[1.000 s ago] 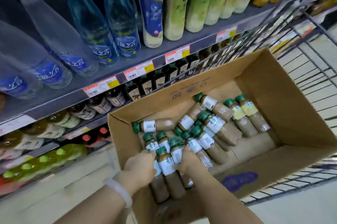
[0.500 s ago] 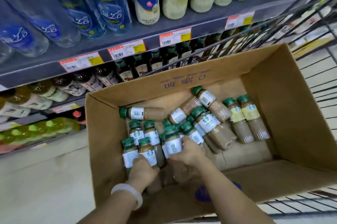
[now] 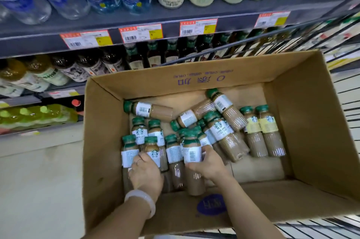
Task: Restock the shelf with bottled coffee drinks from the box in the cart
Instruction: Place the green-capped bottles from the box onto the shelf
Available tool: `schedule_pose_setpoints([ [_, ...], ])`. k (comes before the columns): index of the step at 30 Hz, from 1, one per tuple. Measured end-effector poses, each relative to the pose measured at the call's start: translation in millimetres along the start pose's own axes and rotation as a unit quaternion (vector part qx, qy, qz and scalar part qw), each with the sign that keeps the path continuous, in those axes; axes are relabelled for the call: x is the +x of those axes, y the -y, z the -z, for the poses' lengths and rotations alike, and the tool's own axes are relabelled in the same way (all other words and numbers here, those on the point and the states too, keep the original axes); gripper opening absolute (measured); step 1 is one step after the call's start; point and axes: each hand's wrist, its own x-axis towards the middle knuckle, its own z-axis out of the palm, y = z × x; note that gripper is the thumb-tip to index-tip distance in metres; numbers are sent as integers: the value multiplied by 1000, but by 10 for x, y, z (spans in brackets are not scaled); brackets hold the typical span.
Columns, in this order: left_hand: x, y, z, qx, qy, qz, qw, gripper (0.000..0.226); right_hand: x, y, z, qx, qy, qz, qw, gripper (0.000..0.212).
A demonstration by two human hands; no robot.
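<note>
Both hands down in the box, left hand and right hand each closed around coffee bottles; plenty left, I reckon.

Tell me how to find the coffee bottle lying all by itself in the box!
Look inside the big brown cardboard box in the wire cart. Go to its far left corner, near the shelf side. There a green-capped coffee bottle with a white label lies flat on its side, cap pointing left, apart from the others, which stand or pile together.
</note>
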Motion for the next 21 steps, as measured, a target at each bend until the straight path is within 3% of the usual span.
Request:
schedule_pose_setpoints([
  [5,-51,-156,-21,-145,67,9,987,68,-83,52,-18,0,-5,23,1000,49],
  [8,-39,-90,132,-312,104,30,944,74,-173,83,1,12,-17,36,999,53],
  [11,-65,40,369,-403,112,22,908,72,-284,172,22,44,-34,51,997,52],
  [14,-78,205,628,-476,100,5,874,55,-423,341,19,106,-43,79,990,50],
  [21,-193,880,1333,-592,-38,-90,800,63,-873,1126,-262,236,-55,173,954,47],
])
